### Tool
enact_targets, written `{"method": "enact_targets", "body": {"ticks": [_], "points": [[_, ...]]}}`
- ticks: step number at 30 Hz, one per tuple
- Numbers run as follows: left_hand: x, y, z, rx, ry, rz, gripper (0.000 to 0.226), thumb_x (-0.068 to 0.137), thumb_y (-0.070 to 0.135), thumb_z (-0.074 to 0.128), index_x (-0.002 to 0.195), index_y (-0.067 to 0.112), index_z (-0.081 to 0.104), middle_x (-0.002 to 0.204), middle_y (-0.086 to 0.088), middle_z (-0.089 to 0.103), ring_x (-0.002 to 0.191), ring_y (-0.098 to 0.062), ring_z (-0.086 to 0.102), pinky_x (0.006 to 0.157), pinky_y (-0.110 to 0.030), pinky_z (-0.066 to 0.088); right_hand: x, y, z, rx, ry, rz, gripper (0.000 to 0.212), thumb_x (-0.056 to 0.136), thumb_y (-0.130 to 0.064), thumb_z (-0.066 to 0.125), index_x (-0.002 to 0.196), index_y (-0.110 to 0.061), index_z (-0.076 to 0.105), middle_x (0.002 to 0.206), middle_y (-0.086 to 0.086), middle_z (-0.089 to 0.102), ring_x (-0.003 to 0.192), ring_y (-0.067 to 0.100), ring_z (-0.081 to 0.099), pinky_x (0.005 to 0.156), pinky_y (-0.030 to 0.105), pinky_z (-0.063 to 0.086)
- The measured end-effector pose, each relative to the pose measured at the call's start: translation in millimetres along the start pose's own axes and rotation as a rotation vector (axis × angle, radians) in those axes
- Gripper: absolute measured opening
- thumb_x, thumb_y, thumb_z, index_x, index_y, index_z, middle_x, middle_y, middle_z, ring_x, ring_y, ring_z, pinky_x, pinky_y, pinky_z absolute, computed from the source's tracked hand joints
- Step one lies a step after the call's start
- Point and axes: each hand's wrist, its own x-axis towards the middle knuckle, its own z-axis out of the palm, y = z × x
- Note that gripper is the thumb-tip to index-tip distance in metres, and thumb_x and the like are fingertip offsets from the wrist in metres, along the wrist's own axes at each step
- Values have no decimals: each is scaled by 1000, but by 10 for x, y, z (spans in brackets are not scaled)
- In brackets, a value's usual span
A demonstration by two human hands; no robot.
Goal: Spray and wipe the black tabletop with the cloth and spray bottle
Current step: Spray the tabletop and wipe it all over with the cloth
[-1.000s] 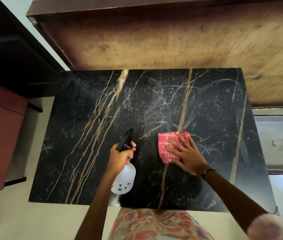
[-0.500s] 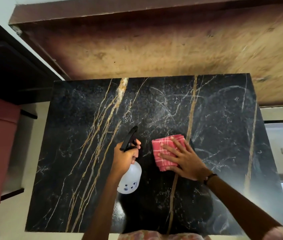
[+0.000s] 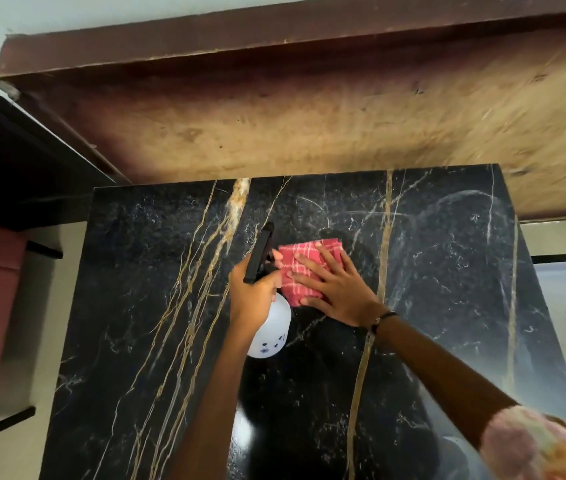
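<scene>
My right hand presses the red cloth flat on the black bench, fingers spread apart over it. My left hand, just beside it, wraps the spray bottle.

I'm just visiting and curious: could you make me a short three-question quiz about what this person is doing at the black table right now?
1. True or false: the spray bottle is standing on the black tabletop.
2. Which hand presses the red checked cloth flat? A) left hand B) right hand C) both hands
3. Fill in: the nozzle of the bottle points toward the ___ edge of the table, away from the person.

Key
1. False: the left hand holds it up by the black trigger head.
2. B: the right hand lies spread on the cloth.
3. Far.
</scene>
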Motion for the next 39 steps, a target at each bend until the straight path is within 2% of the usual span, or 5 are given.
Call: {"method": "enact_targets", "body": {"ticks": [11, 19, 28, 35, 39], "points": [[360, 153, 45, -41, 4, 99, 31, 69, -14, 47, 85, 6, 64, 73, 3, 62, 40, -9, 35, 43, -26, 30, 868, 619, -310, 188, 44, 493, 70, 83, -70, 1, 148, -44, 9, 158, -9, -4, 144, 37, -11, 109, 58, -15], [572, 282, 61, -29, -17, 111, 26, 69, -7, 51, 83, 10, 65, 66, 4, 60, 40, -8, 37, 44, -26, 30, 645, 467, -110, -4, 67, 84, 59, 93, -64, 13, 148, -42, 15, 159, -5, 9, 146, 34, -2, 116, 58, -2], [615, 325, -36, 1, -109, 181, 29, 62, -2, 47, 87, 1, 61, 71, -5, 57, 38, -8, 35, 44, -26, 31, 1164, 712, -353, 165, 47, 538, 77, 78, -75, 2, 148, -44, 10, 160, -5, -3, 144, 40, -12, 106, 62, -14], [562, 250, -64, 106, -55, 130, 13, 69, -5, 52, 64, 6, 55, 40, 4, 45, 37, -9, 35, 43, -22, 33, 1134, 143, -217, 55, 50, 238, 66, 88, -69, 12, 148, -42, 15, 161, -3, 7, 144, 41, -5, 113, 64, -4], [548, 244, 7, 63, -105, 149, 25, 61, -3, 48, 77, 10, 63, 62, 2, 58, 38, -11, 34, 42, -25, 30, 406, 381, -51, -2, 81, 174, 62, 92, -69, 14, 148, -44, 8, 160, -3, 6, 146, 37, -4, 115, 60, -3]]}}
